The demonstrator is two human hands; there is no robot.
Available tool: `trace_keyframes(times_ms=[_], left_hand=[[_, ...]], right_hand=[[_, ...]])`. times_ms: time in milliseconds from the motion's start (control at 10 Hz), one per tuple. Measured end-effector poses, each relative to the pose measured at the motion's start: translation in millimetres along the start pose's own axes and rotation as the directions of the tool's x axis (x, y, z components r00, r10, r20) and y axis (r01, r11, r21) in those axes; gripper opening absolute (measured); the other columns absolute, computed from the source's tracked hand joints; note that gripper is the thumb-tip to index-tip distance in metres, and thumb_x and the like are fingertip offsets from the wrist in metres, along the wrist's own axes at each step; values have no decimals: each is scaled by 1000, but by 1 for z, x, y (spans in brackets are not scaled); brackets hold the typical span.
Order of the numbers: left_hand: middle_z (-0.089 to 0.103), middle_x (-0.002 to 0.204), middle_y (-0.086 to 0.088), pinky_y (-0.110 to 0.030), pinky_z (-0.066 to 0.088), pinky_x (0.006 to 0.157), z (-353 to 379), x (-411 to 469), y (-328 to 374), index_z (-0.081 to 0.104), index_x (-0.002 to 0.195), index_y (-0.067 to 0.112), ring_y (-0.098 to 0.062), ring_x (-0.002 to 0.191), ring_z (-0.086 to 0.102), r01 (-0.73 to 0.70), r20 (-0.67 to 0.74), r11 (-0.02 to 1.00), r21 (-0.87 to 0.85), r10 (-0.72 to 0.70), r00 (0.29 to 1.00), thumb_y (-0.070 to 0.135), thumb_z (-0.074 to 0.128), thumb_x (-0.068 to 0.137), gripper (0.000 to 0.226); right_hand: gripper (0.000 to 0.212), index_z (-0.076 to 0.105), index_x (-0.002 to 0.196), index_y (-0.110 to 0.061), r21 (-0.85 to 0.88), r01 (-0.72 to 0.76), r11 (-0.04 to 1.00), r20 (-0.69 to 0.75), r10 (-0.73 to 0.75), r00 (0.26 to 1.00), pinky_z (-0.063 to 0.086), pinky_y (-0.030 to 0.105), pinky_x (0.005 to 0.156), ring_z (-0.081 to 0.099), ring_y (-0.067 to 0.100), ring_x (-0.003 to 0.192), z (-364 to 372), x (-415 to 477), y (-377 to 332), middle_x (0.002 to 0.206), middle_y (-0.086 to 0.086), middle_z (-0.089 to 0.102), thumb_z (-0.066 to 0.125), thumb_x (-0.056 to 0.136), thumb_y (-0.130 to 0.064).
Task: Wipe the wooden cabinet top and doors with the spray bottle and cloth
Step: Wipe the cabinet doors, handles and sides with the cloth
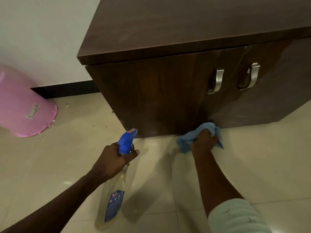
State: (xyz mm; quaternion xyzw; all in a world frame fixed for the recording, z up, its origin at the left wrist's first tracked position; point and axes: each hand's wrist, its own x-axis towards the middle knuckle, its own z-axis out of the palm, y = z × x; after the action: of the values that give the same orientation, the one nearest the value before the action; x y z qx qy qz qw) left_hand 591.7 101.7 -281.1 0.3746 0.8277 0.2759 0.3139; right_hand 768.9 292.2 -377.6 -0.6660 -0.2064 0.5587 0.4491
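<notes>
A dark wooden cabinet (168, 31) fills the upper right, with two doors below its top. The left door (159, 98) and right door (262, 105) each carry a metal handle. My right hand (204, 140) grips a light blue cloth (207, 130) pressed low against the bottom of the left door, near the seam between the doors. My left hand (114, 158) holds a clear spray bottle (114, 195) by its neck; its blue trigger head (126, 140) points at the cabinet's lower left corner, a little short of it.
An overturned pink plastic tub (25, 105) lies on the floor at the left, by the white wall and black skirting (67, 89). Beige floor tiles (252, 157) spread under both arms, with small bits of debris near the tub.
</notes>
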Motion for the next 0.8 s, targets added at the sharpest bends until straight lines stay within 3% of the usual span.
trace_keyframes(times_ms=[100,200,300,400,500,600,700,800], left_hand=[[60,55,1,-19,46,57,0,0,2,55,71,21,-8,49,56,-4,8,1000,9,4,1000,30,67,84,21],[59,54,2,-22,47,59,5,0,9,54,69,22,-10,51,56,-37,35,999,6,37,999,29,68,83,21],[60,57,2,-24,47,60,10,3,15,54,71,23,-11,53,57,-69,45,997,-19,70,997,29,68,83,19],[62,62,-4,-23,47,62,16,4,23,52,72,24,-17,58,59,-103,59,994,-22,105,993,29,66,85,20],[66,66,-13,-23,47,60,18,7,29,52,70,24,-19,58,60,-117,39,993,-30,118,992,32,66,84,21],[64,64,-12,-24,47,58,18,11,28,52,70,23,-18,55,60,-117,-9,992,-39,116,993,35,66,83,23],[62,60,-7,-28,48,60,15,11,26,51,70,23,-20,55,59,-103,-78,993,-60,98,992,34,66,84,23],[65,63,-15,-34,50,62,6,10,26,52,68,20,-29,58,62,-86,-168,990,-107,67,983,32,67,84,25]], right_hand=[[40,42,134,-11,-82,-114,990,37,117,992,48,38,77,59,33,101,9,-22,4,124,13,58,47,94,-17],[34,49,126,-3,-154,-139,978,117,157,981,51,39,82,60,29,101,32,-37,24,123,13,59,54,93,-13],[27,57,111,-1,-154,140,978,-108,-157,982,47,36,91,61,32,102,24,-26,6,112,18,64,60,88,-15],[25,57,107,-2,-141,410,901,-216,-432,876,42,27,81,61,25,93,16,-20,-26,103,14,65,52,88,-18],[16,56,99,-16,-128,560,819,-178,-574,799,47,27,75,59,15,80,14,-23,-31,92,4,64,52,85,-22],[21,52,101,-33,-139,512,848,-105,-527,844,46,21,70,61,17,77,19,-22,-23,89,1,61,47,87,-19],[25,53,108,0,-165,399,902,-101,-418,903,50,33,80,63,33,93,38,-36,-2,102,20,63,48,89,-16],[16,45,99,-11,-166,308,937,67,-301,951,51,36,77,63,33,89,56,-71,27,96,14,61,55,86,-12]])
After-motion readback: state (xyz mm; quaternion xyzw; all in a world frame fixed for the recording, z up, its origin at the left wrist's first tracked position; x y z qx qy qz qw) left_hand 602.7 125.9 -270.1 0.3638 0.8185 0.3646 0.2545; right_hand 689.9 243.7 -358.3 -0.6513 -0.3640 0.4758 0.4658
